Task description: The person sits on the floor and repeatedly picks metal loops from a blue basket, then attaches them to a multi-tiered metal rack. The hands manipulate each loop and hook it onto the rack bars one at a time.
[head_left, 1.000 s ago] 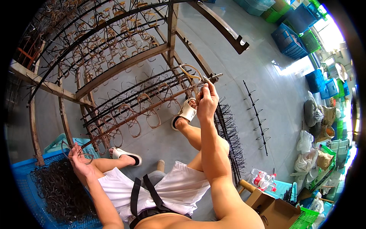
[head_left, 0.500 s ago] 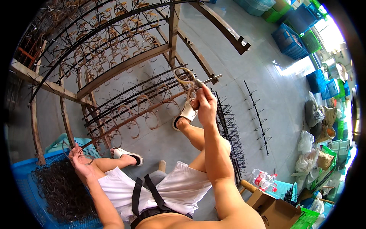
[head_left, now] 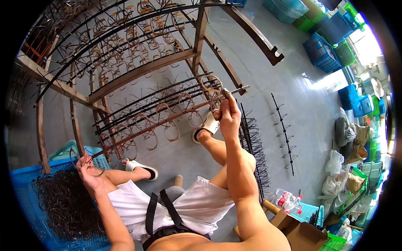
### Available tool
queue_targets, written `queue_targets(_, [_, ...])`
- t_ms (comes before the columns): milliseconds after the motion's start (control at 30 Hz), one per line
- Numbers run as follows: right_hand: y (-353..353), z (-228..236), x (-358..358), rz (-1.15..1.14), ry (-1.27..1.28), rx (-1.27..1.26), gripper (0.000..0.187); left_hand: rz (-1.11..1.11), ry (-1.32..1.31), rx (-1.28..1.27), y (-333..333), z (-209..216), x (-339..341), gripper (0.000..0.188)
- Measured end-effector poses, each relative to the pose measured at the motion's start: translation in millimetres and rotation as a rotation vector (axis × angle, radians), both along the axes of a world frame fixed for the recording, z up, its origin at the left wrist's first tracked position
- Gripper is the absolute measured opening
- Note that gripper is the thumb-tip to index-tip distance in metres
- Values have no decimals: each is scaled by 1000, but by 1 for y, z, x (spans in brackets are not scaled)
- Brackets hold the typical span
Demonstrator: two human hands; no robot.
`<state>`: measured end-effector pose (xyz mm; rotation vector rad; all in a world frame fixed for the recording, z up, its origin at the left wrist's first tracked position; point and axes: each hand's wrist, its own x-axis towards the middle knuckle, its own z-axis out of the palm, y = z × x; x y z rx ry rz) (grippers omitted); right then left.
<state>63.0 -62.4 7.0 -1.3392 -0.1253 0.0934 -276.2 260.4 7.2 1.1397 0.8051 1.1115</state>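
A brown rod (head_left: 142,130) slants across in front of me, with several clear brownish eyeglass frames hanging along it. At its far right end my right hand (head_left: 229,119) is closed on a yellowish eyeglass frame (head_left: 212,82), fingers right against the rod. My left hand (head_left: 88,173) is at the rod's near left end, its fingers bent around a thin dark eyeglass frame (head_left: 99,172) whose loops show on both sides. Whether the left fingers also grip the rod is hard to see. Below that hand, a blue basket (head_left: 26,209) holds a heap of dark eyeglass frames (head_left: 67,205).
A rusty metal rack (head_left: 146,67) stands ahead, loaded with rods of hanging frames. Spiky black rods (head_left: 253,150) and another single one (head_left: 284,134) lie on the floor at right. A cardboard box (head_left: 301,230), plastic bottles (head_left: 288,201) and blue crates (head_left: 320,52) are farther right.
The view has shifted slightly, so the rack and rod sit a little farther right and lower. Both hands keep their hold at the rod's two ends.
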Motion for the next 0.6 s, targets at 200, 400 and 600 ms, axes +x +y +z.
queue_targets(200, [2,13,-6,-499,-642,-686,27,295,418,425,-37,38,-5,27])
queue_targets(400, [55,66,-142,861,-372,-124,46,-316,168,274,-158,75,64,31])
queue_targets(600, [50,34,-149,452,-293,54,28,-824,-52,-119,-155,87,103,59])
